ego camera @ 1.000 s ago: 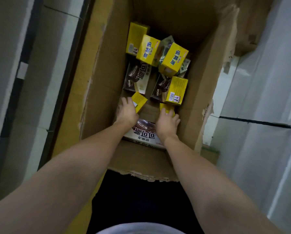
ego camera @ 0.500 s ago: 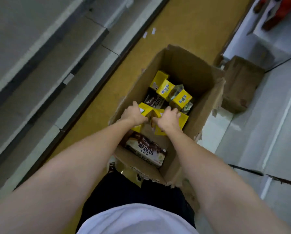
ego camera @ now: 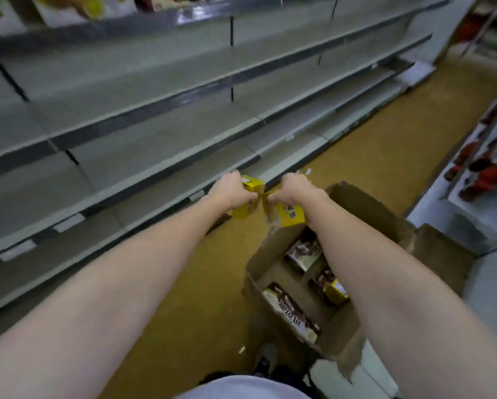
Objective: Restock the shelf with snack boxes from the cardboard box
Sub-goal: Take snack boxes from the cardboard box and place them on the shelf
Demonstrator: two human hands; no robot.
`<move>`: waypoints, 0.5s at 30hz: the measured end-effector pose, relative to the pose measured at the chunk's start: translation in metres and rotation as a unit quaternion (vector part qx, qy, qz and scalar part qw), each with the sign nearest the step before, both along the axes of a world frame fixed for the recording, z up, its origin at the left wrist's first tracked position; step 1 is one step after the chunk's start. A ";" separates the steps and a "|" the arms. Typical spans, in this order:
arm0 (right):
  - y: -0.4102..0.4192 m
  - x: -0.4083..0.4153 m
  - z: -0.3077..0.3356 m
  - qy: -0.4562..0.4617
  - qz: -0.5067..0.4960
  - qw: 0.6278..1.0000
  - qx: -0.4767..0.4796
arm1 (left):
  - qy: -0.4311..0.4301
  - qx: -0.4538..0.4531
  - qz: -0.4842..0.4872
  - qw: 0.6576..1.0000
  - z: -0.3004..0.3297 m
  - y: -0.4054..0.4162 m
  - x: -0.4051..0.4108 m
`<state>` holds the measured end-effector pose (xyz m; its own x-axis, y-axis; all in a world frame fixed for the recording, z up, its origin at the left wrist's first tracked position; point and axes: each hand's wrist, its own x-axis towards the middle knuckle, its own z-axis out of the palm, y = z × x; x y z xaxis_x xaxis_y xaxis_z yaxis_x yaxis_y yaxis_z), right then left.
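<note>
My left hand (ego camera: 230, 189) grips a yellow snack box (ego camera: 248, 208) and my right hand (ego camera: 295, 188) grips another yellow snack box (ego camera: 292, 216). Both are held side by side in the air, above the floor and just in front of the lower grey shelves (ego camera: 143, 156). The open cardboard box (ego camera: 365, 208) stands on the floor below my right arm. Inside it lie brown-and-white snack boxes (ego camera: 292, 312) and a small yellow box (ego camera: 336, 292). Part of the cardboard box is hidden by my right forearm.
Long grey shelves (ego camera: 155, 90) run along the left, bare on the lower levels, with packets (ego camera: 77, 7) on the top one. A yellow-brown floor aisle (ego camera: 400, 139) runs ahead. A second shelf unit with red items (ego camera: 483, 180) stands on the right.
Both hands lifted the yellow boxes out of the cardboard box and moved them up and left toward the shelves. The view swung up from the box to the shelving.
</note>
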<state>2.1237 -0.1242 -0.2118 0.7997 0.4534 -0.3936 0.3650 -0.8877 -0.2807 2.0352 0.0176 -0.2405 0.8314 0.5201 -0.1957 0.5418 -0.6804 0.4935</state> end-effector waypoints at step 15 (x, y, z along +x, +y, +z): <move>0.223 -0.288 0.070 -0.057 0.173 0.971 0.156 | -0.065 0.066 0.234 0.968 0.100 0.186 -0.333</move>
<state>1.8358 0.0986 -0.1414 0.6084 0.7858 -0.1114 0.6711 -0.5843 -0.4564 1.7024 0.2033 -0.1404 0.5121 0.8588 -0.0117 0.7445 -0.4371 0.5047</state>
